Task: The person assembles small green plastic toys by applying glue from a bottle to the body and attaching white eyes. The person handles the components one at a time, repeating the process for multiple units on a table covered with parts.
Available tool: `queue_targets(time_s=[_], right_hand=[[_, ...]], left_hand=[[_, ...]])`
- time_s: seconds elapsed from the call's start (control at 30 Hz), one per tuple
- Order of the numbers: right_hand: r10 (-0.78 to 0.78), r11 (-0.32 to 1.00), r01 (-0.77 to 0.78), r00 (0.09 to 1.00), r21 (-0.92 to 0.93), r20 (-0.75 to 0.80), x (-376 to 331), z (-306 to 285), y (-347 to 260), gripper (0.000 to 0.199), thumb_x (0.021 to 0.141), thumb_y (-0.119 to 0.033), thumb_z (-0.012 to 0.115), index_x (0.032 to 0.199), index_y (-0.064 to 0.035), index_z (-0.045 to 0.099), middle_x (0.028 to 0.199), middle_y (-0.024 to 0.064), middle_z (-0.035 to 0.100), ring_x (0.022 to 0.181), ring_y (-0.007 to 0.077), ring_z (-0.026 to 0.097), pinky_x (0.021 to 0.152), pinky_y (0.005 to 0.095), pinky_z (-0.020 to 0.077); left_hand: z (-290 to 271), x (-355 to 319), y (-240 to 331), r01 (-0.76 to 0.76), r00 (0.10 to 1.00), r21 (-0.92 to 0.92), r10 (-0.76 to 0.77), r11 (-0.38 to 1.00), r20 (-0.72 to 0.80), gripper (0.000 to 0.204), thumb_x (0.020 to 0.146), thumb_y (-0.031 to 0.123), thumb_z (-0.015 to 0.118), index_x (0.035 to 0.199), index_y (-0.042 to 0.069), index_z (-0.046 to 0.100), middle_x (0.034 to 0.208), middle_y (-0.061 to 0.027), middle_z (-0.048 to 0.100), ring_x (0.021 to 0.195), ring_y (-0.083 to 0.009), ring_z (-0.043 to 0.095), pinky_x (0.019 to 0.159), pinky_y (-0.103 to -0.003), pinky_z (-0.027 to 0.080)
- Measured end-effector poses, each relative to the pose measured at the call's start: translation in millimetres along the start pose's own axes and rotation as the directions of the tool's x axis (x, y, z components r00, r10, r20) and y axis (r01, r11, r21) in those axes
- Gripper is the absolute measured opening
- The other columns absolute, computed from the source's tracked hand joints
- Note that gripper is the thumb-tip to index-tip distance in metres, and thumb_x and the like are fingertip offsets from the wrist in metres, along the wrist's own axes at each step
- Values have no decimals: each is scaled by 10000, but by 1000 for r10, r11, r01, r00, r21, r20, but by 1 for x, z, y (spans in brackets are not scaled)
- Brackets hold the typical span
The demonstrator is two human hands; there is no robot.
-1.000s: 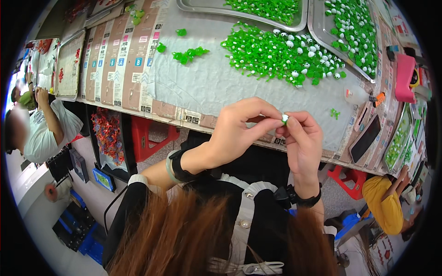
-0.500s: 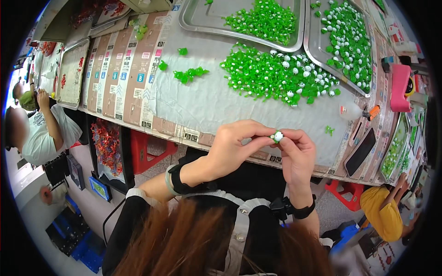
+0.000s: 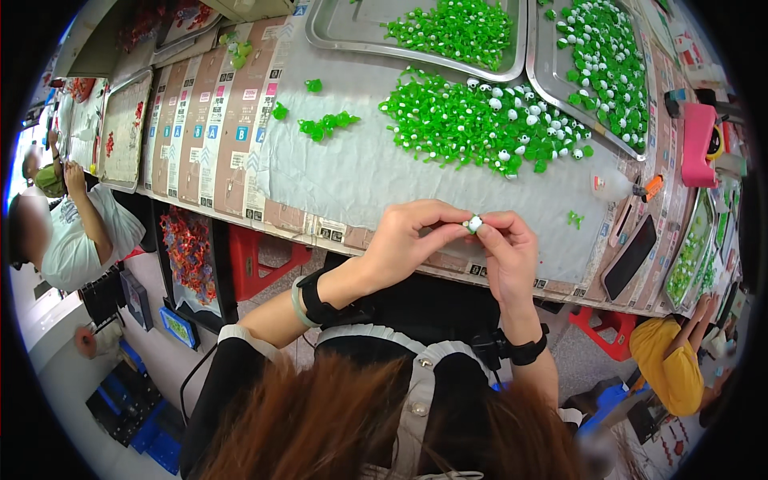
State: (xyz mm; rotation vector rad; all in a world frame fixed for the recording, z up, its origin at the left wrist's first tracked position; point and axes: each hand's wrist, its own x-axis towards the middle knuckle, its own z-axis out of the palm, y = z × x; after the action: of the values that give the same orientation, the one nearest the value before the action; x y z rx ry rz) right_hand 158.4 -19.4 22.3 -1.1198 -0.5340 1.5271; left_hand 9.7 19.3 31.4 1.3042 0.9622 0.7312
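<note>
I pinch a small white and green plastic bead piece [image 3: 474,224] between the fingertips of both hands, above the near edge of the worktop [image 3: 376,172]. My left hand [image 3: 408,240] has its grip pressed together on the piece from the left, thumb and forefinger closed on it; my right hand [image 3: 508,252] closes its grip on the same piece from the right, so the two sets of fingertips meet around it. A pale green bangle [image 3: 298,301] and a black wrist strap [image 3: 316,298] sit on my left forearm, and a black wristband [image 3: 524,350] circles my right.

Beyond my hands, a loose heap of bright green plastic pieces with white caps [image 3: 480,124] spreads across the pale sheet covering the worktop. Two shallow metal trays [image 3: 336,32] behind it hold more of the same green pieces. A few stray green pieces [image 3: 324,124] lie apart to the left. To the right, a small clear bottle with an orange cap [image 3: 620,188] lies on its side, near a dark phone [image 3: 630,256] and a pink plastic tool [image 3: 698,144]. At far left, another person in a white shirt [image 3: 68,240] works at the neighbouring table.
</note>
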Motion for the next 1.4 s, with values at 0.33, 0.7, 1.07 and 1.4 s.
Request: queue_targets(time_s=[0.33,0.7,1.07,1.4], right_hand=[[32,998,-31,999,-47,20,2,-4,4,71,742,-7,531,801,31,526,763,98,568,674,141,550,634,243,454],[-1,997,7,997,-83,77,4,-4,5,55,751,-8,518,794,27,519,755,103,564,667,147,552,625,245,458],[18,975,-13,1000,-220,19,0,-3,0,133,749,-9,521,875,32,522,821,78,559,731,127,545,660,236,451],[27,971,-18,999,-240,32,-1,-3,2,102,749,9,513,844,43,521,806,98,560,703,137,558,640,239,462]], left_hand=[[0,0,-17,-36,999,24,36,999,-25,106,731,56,549,813,-2,580,698,-81,592,629,-121,569,551,-218,443],[0,1,-22,-91,996,34,91,995,-11,75,727,56,553,776,6,578,660,-74,588,587,-128,567,527,-224,440],[0,-2,-12,-81,994,118,88,990,-58,98,719,9,556,810,-24,568,765,-80,587,671,-98,546,589,-213,440],[-2,-2,-20,-38,999,25,38,999,27,91,737,-12,524,816,-49,551,769,-92,586,707,-110,559,630,-217,463]])
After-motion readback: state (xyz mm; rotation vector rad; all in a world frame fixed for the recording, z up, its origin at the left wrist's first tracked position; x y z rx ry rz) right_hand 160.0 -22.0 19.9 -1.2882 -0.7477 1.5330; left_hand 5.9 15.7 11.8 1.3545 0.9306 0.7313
